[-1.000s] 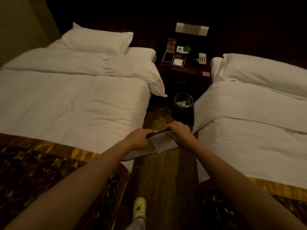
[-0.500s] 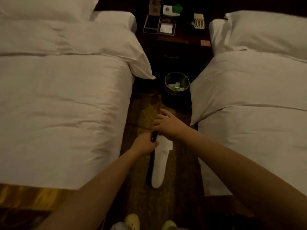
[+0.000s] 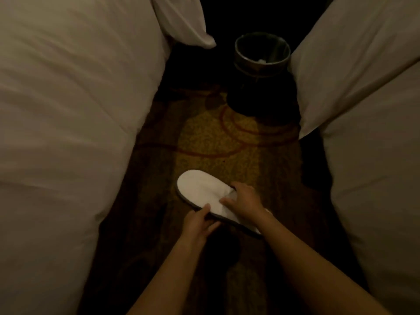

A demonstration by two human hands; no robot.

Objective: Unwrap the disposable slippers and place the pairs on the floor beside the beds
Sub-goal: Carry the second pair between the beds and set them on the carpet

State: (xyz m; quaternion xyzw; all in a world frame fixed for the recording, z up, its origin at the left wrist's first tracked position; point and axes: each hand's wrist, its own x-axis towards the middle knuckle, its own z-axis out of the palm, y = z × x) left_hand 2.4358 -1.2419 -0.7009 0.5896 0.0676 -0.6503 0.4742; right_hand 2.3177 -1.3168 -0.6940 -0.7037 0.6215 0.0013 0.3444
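A white slipper [image 3: 202,192] with a dark sole edge is low over the patterned carpet [image 3: 218,137], in the aisle between the two beds, its rounded toe pointing toward the left bed [image 3: 75,114]. The left hand [image 3: 197,223] pinches the slipper's near edge between thumb and fingers. The right hand [image 3: 244,200] grips its open end, fingers tucked at the upper's mouth. Beyond the slipper, a round wastebasket [image 3: 262,53] stands just beside the right bed [image 3: 368,110].

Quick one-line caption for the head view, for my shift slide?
Both hands, left hand and right hand, hold a white slipper low over the carpet between two beds.
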